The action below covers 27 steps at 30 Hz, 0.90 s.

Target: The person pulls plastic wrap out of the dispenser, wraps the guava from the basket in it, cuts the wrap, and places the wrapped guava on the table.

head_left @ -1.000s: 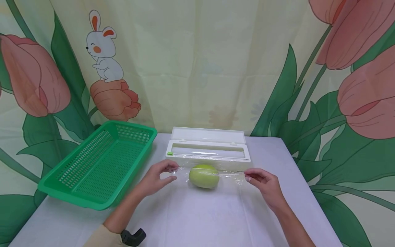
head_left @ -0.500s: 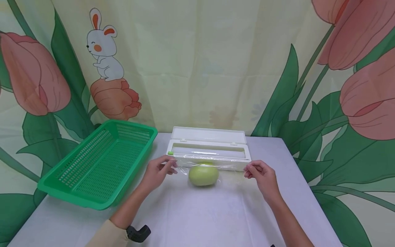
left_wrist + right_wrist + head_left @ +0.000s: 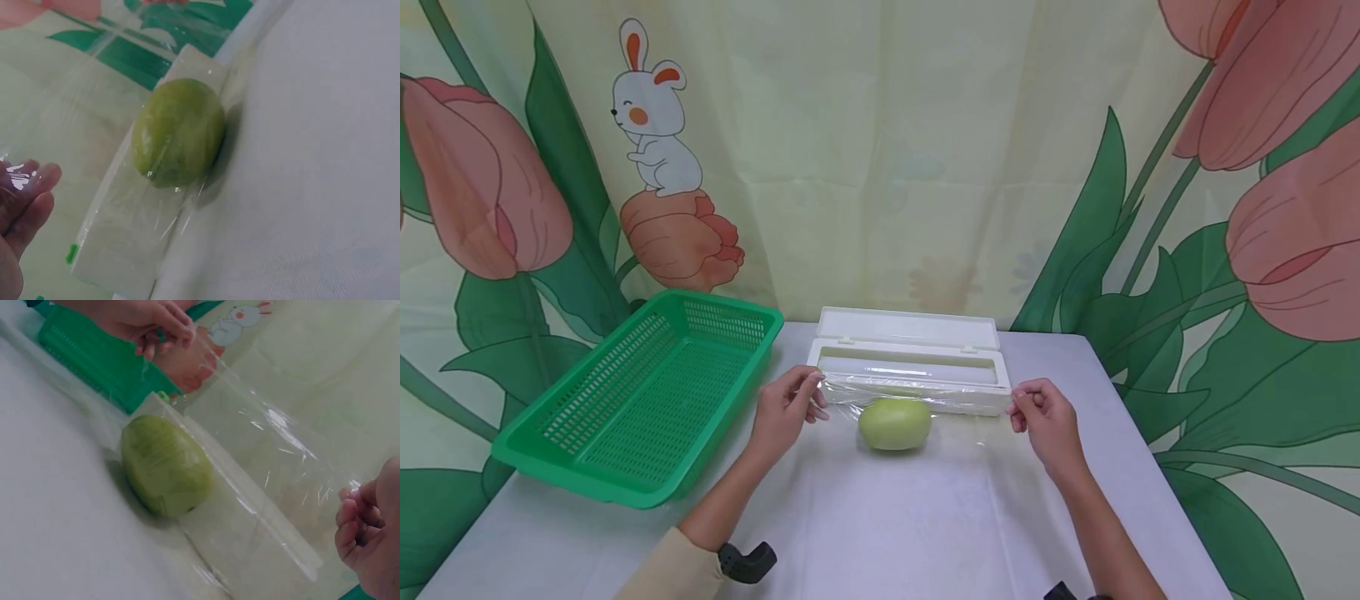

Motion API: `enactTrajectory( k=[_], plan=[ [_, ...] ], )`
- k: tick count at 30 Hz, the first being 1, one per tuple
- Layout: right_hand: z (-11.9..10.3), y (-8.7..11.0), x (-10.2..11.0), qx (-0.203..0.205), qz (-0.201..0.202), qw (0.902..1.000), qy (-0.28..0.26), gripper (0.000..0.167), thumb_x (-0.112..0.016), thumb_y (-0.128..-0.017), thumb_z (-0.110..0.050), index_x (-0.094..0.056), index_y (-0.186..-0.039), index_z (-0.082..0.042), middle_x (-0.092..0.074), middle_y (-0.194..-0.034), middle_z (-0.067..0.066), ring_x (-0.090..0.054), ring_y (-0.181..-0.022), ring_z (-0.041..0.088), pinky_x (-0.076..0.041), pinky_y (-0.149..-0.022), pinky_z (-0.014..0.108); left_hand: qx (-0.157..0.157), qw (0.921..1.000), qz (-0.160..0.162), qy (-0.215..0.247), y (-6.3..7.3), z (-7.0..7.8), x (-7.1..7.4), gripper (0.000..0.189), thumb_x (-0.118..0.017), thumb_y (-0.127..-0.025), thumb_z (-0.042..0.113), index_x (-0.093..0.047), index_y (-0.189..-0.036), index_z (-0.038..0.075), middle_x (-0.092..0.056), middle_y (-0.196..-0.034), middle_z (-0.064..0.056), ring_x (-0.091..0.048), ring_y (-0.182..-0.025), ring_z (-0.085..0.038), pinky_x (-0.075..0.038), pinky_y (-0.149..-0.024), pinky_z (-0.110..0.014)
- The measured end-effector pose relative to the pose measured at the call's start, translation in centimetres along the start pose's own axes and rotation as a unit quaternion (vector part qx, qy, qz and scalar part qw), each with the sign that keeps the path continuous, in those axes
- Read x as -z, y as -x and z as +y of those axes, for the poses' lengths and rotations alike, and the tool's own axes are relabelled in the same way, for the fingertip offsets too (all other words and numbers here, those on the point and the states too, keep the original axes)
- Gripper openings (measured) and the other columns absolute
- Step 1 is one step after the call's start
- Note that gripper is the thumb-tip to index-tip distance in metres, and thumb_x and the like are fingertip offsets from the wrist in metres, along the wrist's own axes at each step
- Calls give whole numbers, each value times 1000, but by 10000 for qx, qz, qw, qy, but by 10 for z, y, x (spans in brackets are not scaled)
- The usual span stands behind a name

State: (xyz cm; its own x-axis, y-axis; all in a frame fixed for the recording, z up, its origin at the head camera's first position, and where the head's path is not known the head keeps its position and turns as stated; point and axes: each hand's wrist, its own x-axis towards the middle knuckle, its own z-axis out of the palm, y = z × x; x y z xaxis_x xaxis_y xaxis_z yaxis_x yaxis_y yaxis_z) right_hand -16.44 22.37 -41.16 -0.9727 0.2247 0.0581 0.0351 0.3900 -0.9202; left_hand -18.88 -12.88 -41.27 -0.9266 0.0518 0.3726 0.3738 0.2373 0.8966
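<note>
A green oval fruit (image 3: 895,425) lies on the white table in front of a white cling film box (image 3: 970,404). Clear cling film (image 3: 269,419) is stretched between the two hands, above and behind the fruit. My left hand (image 3: 784,408) pinches one corner, near the box's left end. The opposite corner is pinched by my right hand (image 3: 1047,421), just right of the box. In the right wrist view both hands hold the film's raised edge. Part of the film also lies over the fruit (image 3: 180,132), though its far extent is hard to see.
The box's lid (image 3: 910,327) stands raised at the back, with a film roll (image 3: 887,368) inside. A green plastic basket (image 3: 707,454) stands on the table's left side. Behind the table hangs a printed curtain (image 3: 940,167).
The film's held edge has gone from across the fruit to above and behind it. Both hands have risen and moved away from the person, the right one ending slightly further right. The fruit stays put.
</note>
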Motion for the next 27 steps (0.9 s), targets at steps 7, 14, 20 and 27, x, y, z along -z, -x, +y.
enactTrajectory(
  k=[7, 14, 20, 27],
  plan=[
    [3, -4, -4, 815, 90, 9964, -232, 23, -49, -102, -22, -51, -108, 0, -58, -84, -2, -63, -80, 3, -51, -77, 9, -46, 9998, -28, 184, -5, -26, -6, 14, -55, -97, 8, -64, -97, -3, -63, -69, -21, -65, -53, -29, -58, -55, -34],
    [3, -11, -25, 709, -62, 9915, -1093, 23, -39, -105, -28, -39, -110, -6, -49, -81, 4, -60, -54, 12, -57, -57, 25, 164, 9998, 114, 35, -5, -36, -14, 25, -54, -99, 27, -61, -99, 3, -62, -67, -11, -62, -51, -16, -57, -55, -26],
    [5, -15, -39, 602, 764, 9936, -577, 21, -36, -105, -29, -39, -110, -10, -51, -83, 14, -41, -44, 12, -41, -36, 27, 291, 9988, 111, -373, -7, -36, -19, 24, -50, -101, 31, -58, -98, 9, -62, -65, -6, -62, -50, -16, -55, -52, -30],
    [9, -21, -41, 544, 1065, 9928, -20, 26, -33, -105, -35, -39, -110, -11, -52, -79, 13, -39, -44, 14, -39, -36, 25, 487, 9978, 92, -431, -12, -33, -20, 25, -48, -102, 27, -57, -102, 3, -59, -58, -7, -59, -44, -17, -55, -49, -31]
  ],
)
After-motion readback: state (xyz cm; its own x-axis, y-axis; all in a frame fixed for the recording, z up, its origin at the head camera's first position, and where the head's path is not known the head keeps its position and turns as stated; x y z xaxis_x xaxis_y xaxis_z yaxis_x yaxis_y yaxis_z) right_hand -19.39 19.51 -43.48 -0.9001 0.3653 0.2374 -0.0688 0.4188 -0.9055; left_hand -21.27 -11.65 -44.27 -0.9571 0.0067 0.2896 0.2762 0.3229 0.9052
